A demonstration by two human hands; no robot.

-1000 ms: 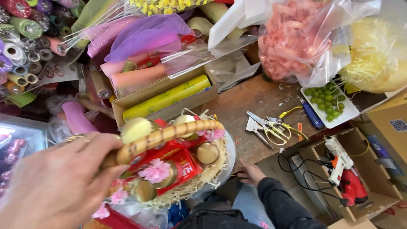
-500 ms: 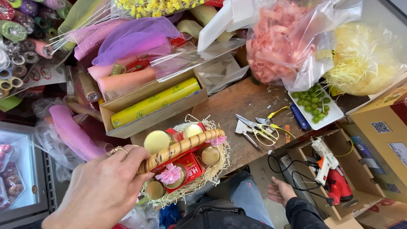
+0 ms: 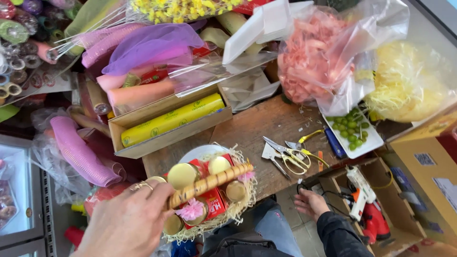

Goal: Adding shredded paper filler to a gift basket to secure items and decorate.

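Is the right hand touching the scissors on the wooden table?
Apart. The head view shows the right hand open below the table edge, with bare wood and floor between it and the yellow-handled scissors lying on the wooden table.

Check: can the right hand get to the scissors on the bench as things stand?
Probably yes. The right hand hangs empty and open just below the bench edge, and the scissors lie in the open near that edge with nothing on top of them. The left hand is busy holding the basket handle.
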